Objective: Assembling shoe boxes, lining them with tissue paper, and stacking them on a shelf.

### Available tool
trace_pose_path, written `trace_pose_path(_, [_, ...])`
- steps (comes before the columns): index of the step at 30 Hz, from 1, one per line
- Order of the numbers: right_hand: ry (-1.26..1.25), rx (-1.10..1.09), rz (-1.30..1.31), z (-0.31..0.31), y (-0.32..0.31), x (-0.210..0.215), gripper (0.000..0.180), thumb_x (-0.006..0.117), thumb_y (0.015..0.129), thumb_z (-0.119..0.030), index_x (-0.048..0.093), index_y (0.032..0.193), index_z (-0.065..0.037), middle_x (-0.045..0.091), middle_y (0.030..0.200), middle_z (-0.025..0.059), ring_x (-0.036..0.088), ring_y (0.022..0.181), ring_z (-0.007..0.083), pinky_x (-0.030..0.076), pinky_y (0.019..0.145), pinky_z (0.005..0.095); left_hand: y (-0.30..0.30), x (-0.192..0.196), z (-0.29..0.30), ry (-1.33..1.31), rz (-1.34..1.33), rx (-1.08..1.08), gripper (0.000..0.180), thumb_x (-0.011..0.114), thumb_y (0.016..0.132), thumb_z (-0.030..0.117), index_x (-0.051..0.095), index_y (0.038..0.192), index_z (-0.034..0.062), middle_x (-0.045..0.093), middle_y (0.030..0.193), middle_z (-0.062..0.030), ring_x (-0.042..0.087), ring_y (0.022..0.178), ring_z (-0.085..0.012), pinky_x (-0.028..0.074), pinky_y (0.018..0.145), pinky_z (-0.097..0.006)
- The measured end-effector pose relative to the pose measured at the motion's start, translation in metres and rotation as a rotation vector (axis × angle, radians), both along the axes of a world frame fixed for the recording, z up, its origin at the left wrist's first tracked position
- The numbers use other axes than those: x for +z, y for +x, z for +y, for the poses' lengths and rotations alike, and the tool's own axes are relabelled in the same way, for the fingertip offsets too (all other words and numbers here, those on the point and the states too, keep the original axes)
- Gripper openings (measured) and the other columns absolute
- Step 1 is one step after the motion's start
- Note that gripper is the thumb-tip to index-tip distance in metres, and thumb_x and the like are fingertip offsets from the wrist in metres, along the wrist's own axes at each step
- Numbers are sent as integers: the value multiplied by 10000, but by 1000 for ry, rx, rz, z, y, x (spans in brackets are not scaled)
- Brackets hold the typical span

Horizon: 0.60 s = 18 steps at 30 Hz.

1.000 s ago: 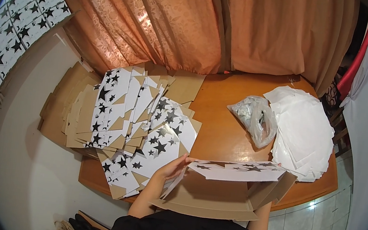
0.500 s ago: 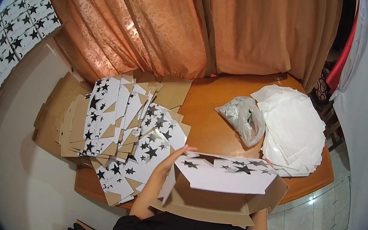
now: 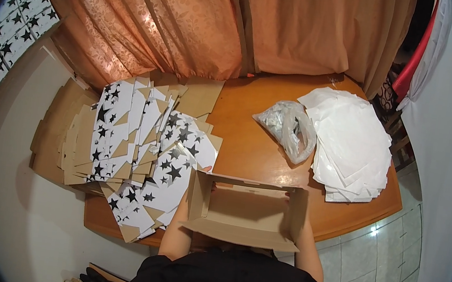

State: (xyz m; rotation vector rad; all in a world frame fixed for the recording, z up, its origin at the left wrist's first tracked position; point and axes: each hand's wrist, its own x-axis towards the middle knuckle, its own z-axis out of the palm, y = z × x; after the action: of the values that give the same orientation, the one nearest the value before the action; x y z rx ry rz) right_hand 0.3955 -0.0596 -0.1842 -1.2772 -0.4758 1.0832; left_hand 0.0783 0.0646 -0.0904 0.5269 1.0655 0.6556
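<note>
An open cardboard box (image 3: 248, 208) with a plain brown inside is held up in front of my body at the table's near edge. My left hand (image 3: 184, 203) grips its left side, and fingertips show over the far left corner. On the right side, my right hand (image 3: 307, 230) holds the box too, mostly hidden behind the wall. A narrow gap shows along the box's far inner side. Close to my left hand lie flat cardboard sheets (image 3: 176, 157), white with black and grey stars.
The wooden table (image 3: 233, 125) carries a stack of star-printed box blanks (image 3: 110, 138) at left. A clear plastic bag (image 3: 299, 141) with something inside sits right of centre, beside a pile of white sheets (image 3: 350, 139). Orange curtains (image 3: 301, 32) hang behind.
The box has turned and moved left and slightly up. Its star-printed flap, upright before, no longer shows, and the brown inside now faces up. Both hands stay on it.
</note>
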Motion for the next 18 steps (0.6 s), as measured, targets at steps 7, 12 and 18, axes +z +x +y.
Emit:
trace_pose_path(7, [-317, 19, -1279, 0, -12, 56, 206, 546, 866, -256, 611, 1030, -150, 532, 1077, 85, 462, 1052, 278, 323, 851, 467, -44, -132, 6, 296, 408, 154, 405, 503, 889, 411, 616, 747, 49, 575, 596, -72, 560, 532, -223, 459, 514, -320])
trace_pose_path(12, [-378, -38, -1285, 8, -2, 55, 200, 564, 850, -233, 604, 1031, -159, 517, 1113, 70, 456, 1073, 266, 288, 863, 486, -24, -63, -4, 772, 1127, 17, 421, 447, 926, 384, 623, 817, 18, 560, 594, -55, 579, 559, -223, 464, 528, -330])
trace_pose_path(18, [-66, 24, -936, -5, 18, 32, 184, 495, 895, -177, 588, 988, -48, 583, 935, 116, 556, 891, 255, 417, 770, 337, -74, -1, -26, 494, 334, 373, 408, 373, 970, 337, 585, 959, -12, 601, 747, -55, 604, 679, -169, 487, 642, -325])
